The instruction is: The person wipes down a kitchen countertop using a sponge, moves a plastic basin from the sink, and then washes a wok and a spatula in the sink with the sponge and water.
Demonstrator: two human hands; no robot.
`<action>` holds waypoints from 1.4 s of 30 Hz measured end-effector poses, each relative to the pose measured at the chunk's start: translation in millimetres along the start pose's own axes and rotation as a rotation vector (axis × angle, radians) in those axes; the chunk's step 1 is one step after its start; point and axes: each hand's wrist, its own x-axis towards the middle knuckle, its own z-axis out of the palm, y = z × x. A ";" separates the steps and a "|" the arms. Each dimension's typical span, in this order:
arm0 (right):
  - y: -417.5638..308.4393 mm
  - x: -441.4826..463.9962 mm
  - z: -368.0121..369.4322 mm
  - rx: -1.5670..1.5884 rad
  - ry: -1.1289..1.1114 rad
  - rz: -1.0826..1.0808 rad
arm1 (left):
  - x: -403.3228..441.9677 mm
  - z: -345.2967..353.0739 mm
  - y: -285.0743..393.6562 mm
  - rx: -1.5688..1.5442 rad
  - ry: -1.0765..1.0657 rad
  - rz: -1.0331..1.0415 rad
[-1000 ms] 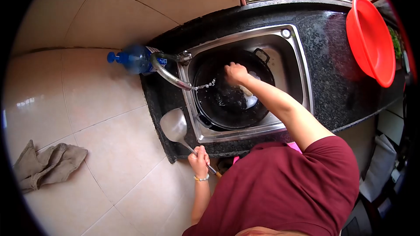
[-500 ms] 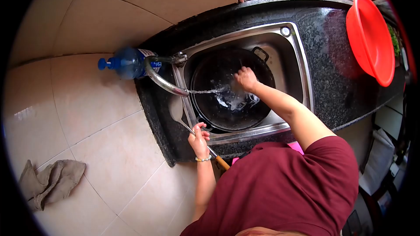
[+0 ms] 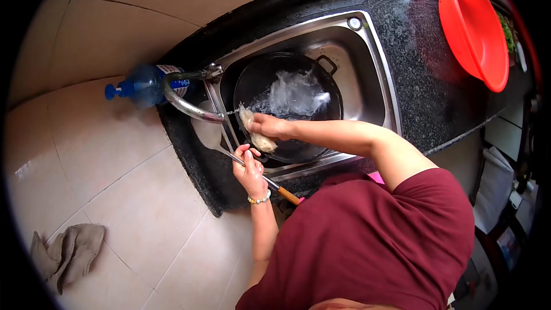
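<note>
My right hand (image 3: 270,126) is closed on a pale, wet cloth-like scrubber (image 3: 257,135) over the left rim of a black wok (image 3: 310,139), under the running tap (image 3: 195,109). The wok lies in the steel sink (image 3: 376,74) with stirred-up water inside. My left hand (image 3: 250,171) grips the handle of a metal spatula (image 3: 207,131), fingers partly curled round it. The spatula's blade rests over the counter left of the sink, and its wooden handle end points toward my body.
A blue bottle with a pump (image 3: 143,86) stands behind the tap. On the right of the black counter (image 3: 427,74) a red basin (image 3: 473,31) leans on its side. A grey-brown rag (image 3: 77,252) lies on the tiled surface at lower left.
My right hand has moved left from the wok's middle to its left rim, and the pale scrubber now shows in it. The view has shifted slightly; my left hand keeps the spatula.
</note>
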 end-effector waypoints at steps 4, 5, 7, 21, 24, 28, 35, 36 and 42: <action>40.0 -68.0 -50.7 -0.944 -0.315 -0.013 | 0.8 5.6 2.8 -0.012 -0.016 -0.012; 54.0 -76.0 -79.8 -1.121 -0.349 0.009 | 1.9 7.1 1.9 -0.017 -0.012 -0.009; 53.3 -72.9 -140.3 -1.585 -0.124 0.207 | 0.9 11.4 2.4 -0.043 -0.028 -0.007; 34.2 -7.1 -42.8 -0.886 -0.126 -0.246 | 0.0 21.5 1.1 0.255 -0.032 0.106; 64.5 -45.1 -94.6 -1.450 -0.343 0.150 | 0.2 16.2 -4.8 0.228 -0.033 0.106; 98.0 1.5 -208.9 -1.506 0.483 -0.077 | 1.4 17.5 -6.2 0.231 -0.058 0.136; -4.9 44.0 -49.7 -0.403 0.464 -0.413 | -0.2 35.8 5.1 0.273 -0.092 0.129; 3.0 25.7 -37.9 -0.478 0.315 -0.418 | -0.3 36.5 7.7 0.275 -0.094 0.134; 78.3 -44.0 -125.9 -1.481 0.050 0.039 | -0.5 40.9 8.0 0.196 -0.135 0.093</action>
